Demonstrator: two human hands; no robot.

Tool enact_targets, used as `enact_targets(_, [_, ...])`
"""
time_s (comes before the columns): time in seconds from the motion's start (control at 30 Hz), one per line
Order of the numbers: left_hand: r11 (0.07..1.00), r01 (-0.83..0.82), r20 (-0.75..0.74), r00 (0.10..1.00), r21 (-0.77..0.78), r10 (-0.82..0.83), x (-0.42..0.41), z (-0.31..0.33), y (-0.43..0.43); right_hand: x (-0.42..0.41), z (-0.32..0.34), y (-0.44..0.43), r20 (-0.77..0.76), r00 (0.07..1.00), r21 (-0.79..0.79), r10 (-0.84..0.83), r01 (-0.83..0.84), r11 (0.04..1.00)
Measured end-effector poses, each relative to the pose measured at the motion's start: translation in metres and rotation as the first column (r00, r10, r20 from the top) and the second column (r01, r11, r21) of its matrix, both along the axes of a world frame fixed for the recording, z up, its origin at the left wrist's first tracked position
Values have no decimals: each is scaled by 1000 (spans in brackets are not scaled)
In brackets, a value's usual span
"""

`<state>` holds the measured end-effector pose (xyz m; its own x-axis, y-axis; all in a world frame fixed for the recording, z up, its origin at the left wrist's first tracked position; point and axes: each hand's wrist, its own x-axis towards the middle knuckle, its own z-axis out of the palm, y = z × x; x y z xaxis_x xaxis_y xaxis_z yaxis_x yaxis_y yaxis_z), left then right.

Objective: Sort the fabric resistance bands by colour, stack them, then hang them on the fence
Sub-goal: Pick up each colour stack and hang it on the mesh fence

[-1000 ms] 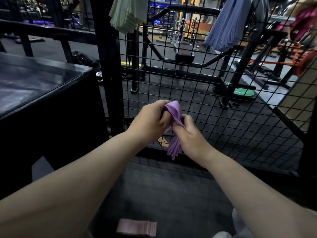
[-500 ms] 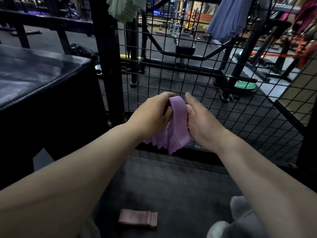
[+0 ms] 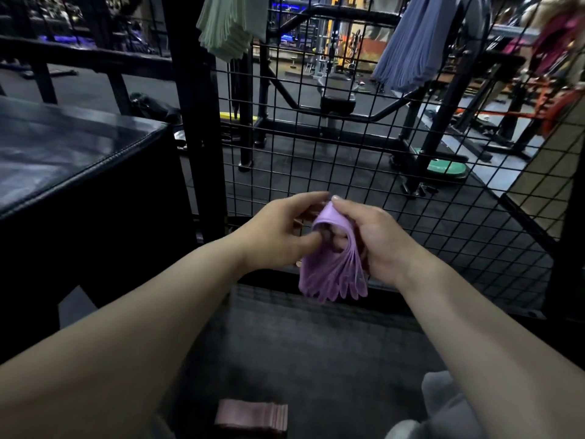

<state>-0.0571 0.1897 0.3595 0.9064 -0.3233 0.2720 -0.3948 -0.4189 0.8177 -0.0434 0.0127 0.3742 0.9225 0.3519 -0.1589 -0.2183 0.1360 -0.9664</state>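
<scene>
Both hands are holding a bundle of purple bands just in front of the wire fence. The left hand is hooking curled fingers into the loops, and the right hand is pinching the fold at the top, its fingertips hiding behind the fabric. Green bands and blue bands are hanging high on the fence, their tops being cut off by the frame. A pink stack is lying on the near floor, at the bottom edge of view.
</scene>
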Motion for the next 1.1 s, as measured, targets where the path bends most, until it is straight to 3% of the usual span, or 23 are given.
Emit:
enact_targets(0.1, [975, 123, -187, 970, -184, -158, 0, 4, 6, -3, 3, -2, -44, 992, 12, 115, -114, 993])
enact_targets(0.23, [940, 126, -221, 954, -316, -202, -2, 6, 9, -5, 3, -3, -30, 984, -50, 178, -180, 982])
enact_targets(0.37, [950, 137, -213, 956, -279, -200, -2, 5, 12, -2, -2, -6, 36, 977, -72, 212, -209, 975])
enact_targets(0.53, [960, 103, -234, 958, -260, -166, -3, 3, 13, 1, -9, -9, 141, 974, -308, 177, -127, 943])
enact_targets(0.7, [974, 85, -209, 969, -211, -130, 0, 4, 17, -3, 1, -23, 134, 911, -395, 391, -312, 864])
enact_targets(0.87, [982, 95, -203, 971, -165, -128, 3, 0, 16, 0, -1, -23, 213, 906, -527, 366, -209, 824])
enact_targets(0.97, [984, 111, -232, 962, -140, -141, 3, 2, 16, 1, 0, -24, 222, 900, -532, 376, -211, 820])
enact_targets(1.1, [974, 157, -305, 931, -160, -200, 3, 3, 16, -1, 2, -23, 209, 912, -417, 354, -245, 876])
